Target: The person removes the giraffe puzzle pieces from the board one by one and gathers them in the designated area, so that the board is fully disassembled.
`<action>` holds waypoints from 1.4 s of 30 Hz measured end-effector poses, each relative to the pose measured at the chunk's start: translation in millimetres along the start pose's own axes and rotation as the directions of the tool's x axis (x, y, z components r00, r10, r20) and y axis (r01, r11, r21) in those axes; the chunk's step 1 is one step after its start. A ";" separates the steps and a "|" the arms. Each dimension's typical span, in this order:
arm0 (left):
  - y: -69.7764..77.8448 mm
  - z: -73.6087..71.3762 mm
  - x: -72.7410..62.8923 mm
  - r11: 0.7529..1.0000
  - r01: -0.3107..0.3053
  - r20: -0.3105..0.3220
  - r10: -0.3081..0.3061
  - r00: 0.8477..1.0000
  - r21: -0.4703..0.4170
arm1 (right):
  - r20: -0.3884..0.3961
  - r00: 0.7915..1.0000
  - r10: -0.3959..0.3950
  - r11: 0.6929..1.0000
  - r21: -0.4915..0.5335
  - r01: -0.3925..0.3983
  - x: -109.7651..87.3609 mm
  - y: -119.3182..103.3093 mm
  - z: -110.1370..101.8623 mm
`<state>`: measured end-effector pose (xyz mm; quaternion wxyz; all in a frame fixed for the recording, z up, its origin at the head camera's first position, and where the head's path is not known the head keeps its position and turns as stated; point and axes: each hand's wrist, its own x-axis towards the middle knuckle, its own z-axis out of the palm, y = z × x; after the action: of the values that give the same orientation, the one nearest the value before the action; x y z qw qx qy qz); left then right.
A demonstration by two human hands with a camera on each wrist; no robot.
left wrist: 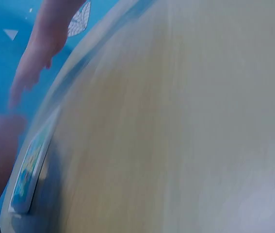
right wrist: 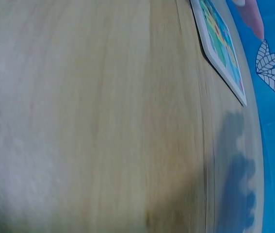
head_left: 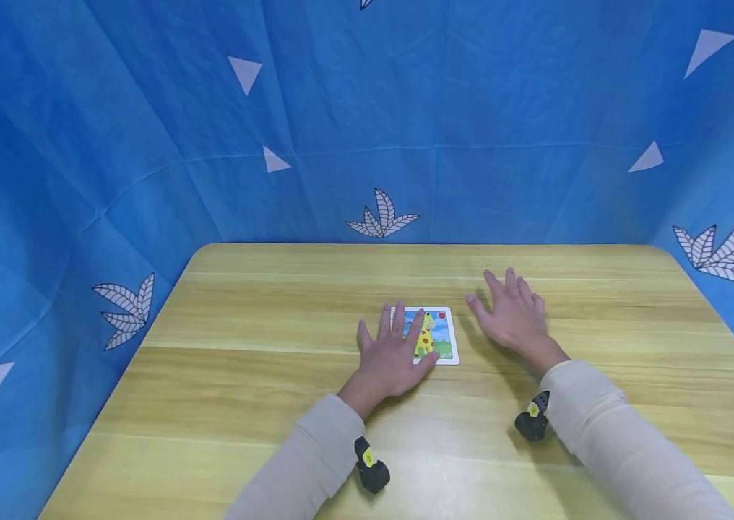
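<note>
Creased blue cloth (head_left: pixel 438 87) fills my background and runs off the head view, printed with white triangles and outlined leaves. The smooth wood-grain table (head_left: pixel 211 404) has rounded far corners; its near edge is cut off for me. Pale sleeves (head_left: pixel 627 440) leave the frame at the bottom. The left hand (head_left: pixel 389 365), fingers spread, hides the left part of the flat, white-bordered giraffe picture (head_left: pixel 443 339) on the table; I cannot tell whether they touch. The right hand (head_left: pixel 513 314), fingers loosely spread, is apart from it, to the right. Small black wrist cameras (head_left: pixel 373 473) sit by the wrists.
</note>
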<state>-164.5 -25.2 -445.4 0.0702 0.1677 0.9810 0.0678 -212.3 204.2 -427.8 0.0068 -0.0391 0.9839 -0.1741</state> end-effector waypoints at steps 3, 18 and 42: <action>8.2 2.2 0.7 1.000 -0.018 0.005 0.018 1.000 0.012 | 0.004 1.000 -0.003 1.000 -0.001 0.003 -0.4 -3.6 0.1; 31.2 15.8 1.7 0.998 -0.038 0.016 0.037 0.999 0.058 | 0.006 1.000 -0.006 1.000 0.014 0.006 -0.9 -13.5 5.9; 36.0 27.6 6.3 0.993 -0.007 -0.034 0.011 0.999 0.114 | 0.015 0.997 -0.072 0.997 0.032 0.072 6.7 -37.3 24.6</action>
<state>-154.5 13.6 -467.5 0.0433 0.1748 0.9835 0.0150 -215.5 160.3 -438.2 0.0090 -0.0759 0.9789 -0.1894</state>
